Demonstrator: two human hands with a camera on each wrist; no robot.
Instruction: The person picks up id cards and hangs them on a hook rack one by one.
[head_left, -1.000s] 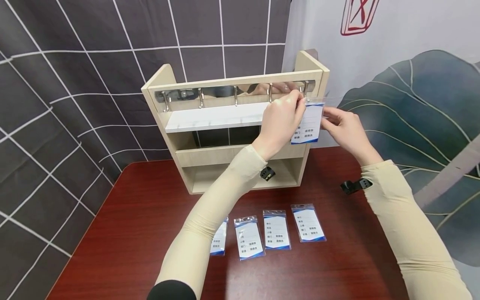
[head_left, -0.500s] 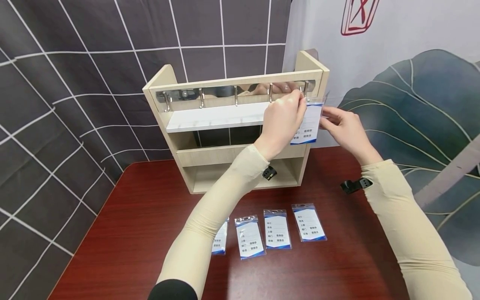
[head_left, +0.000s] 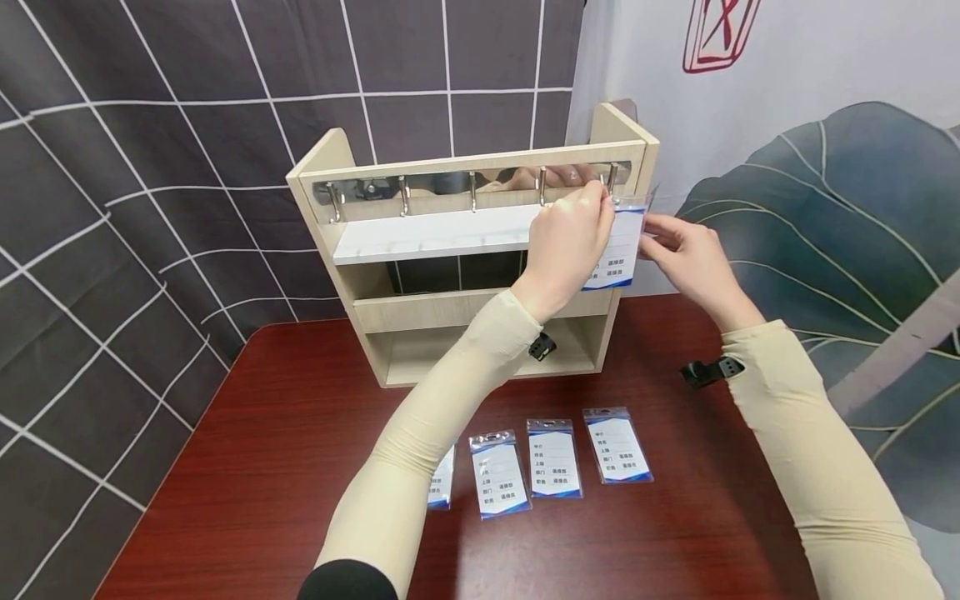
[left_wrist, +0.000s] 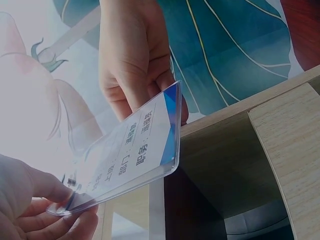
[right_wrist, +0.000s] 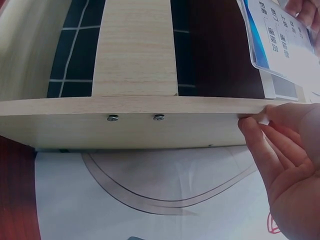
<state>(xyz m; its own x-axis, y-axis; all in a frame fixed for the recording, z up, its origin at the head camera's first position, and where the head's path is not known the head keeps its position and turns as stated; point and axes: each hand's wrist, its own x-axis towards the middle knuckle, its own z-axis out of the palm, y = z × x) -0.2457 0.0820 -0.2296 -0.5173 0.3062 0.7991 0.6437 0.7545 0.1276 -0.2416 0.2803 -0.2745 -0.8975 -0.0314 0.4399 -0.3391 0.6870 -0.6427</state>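
My left hand [head_left: 564, 237] pinches the top of a clear badge holder [head_left: 621, 243] at the rightmost hook [head_left: 612, 173] of the metal hook strip. A printed white card with blue corners shows inside the holder; whether its slot is round the hook is hidden behind the fingers. My right hand [head_left: 693, 262] holds the right side edge of the pale wooden shelf [right_wrist: 200, 105], thumb at the front edge and fingertips on the outer side. In the right wrist view, the badge holder [right_wrist: 285, 40] stands apart from this hand.
Several similar badge holders [head_left: 555, 458] lie in a row on the red-brown table [head_left: 247, 467], one partly behind the left sleeve. More hooks [head_left: 472, 190] line the strip to the left, with no badges on them. A dark gridded curtain [head_left: 225, 150] hangs behind.
The left hand and the badge holder have shifted very slightly, with the holder's lower edge a little more covered by the hand. The right hand has stayed in place.
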